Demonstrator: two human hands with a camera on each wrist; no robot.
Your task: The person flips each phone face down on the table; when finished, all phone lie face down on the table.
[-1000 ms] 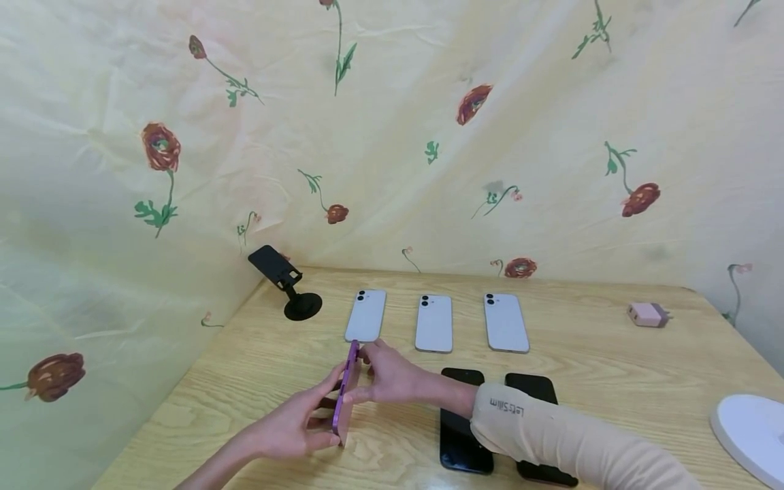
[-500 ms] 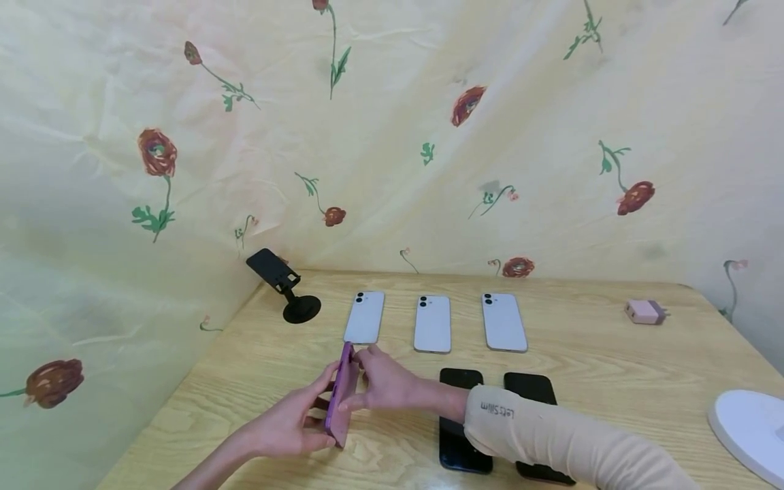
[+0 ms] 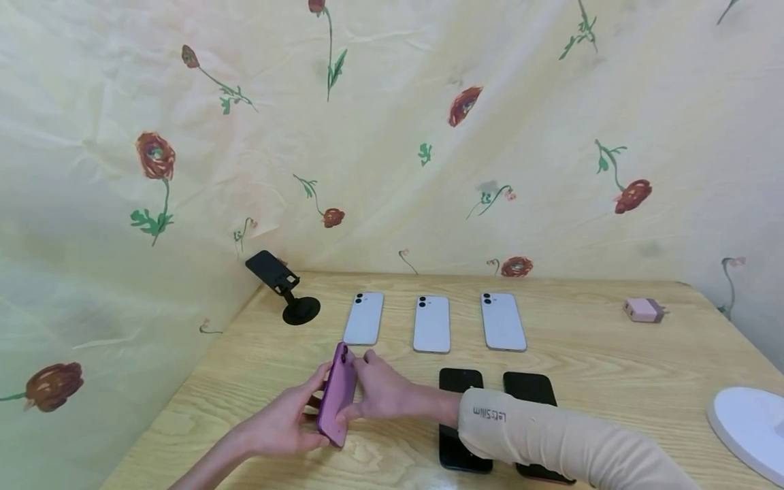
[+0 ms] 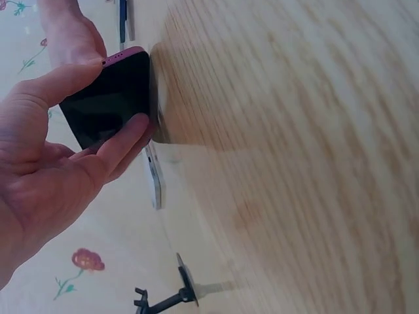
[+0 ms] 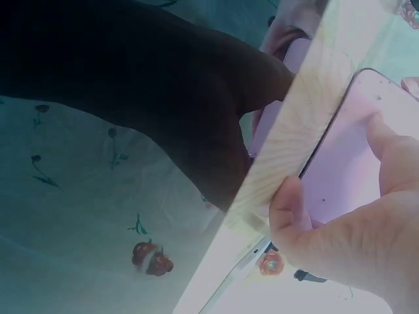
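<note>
Purple phone (image 3: 336, 403) stands on its long edge on the table (image 3: 612, 381), tilted, back face with camera lenses toward the right hand, dark screen toward the left palm. It sits at the near left part of the table, in front of the leftmost white phone.

Left hand (image 3: 278, 425): fingers curled round the phone, thumb on the upper edge, fingertips (image 4: 134, 127) on the lower edge by the wood; it grips the phone (image 4: 111, 104). Right hand (image 3: 382, 391): thumb and fingers pinch the phone's back and edge from the other side; in the right wrist view a thumb (image 5: 288, 209) and a finger press on the pale purple back (image 5: 340, 176).

Beyond, three white phones (image 3: 431, 323) lie face down in a row, well apart from each other. Two black phones (image 3: 465, 415) lie side by side nearer, partly under the right sleeve (image 3: 551, 439). A black stand (image 3: 282, 282) sits at the far left corner, a pink charger (image 3: 642, 309) at the far right, a white round base (image 3: 747, 425) at the right edge. Floral cloth (image 3: 392, 136) hangs behind.
</note>
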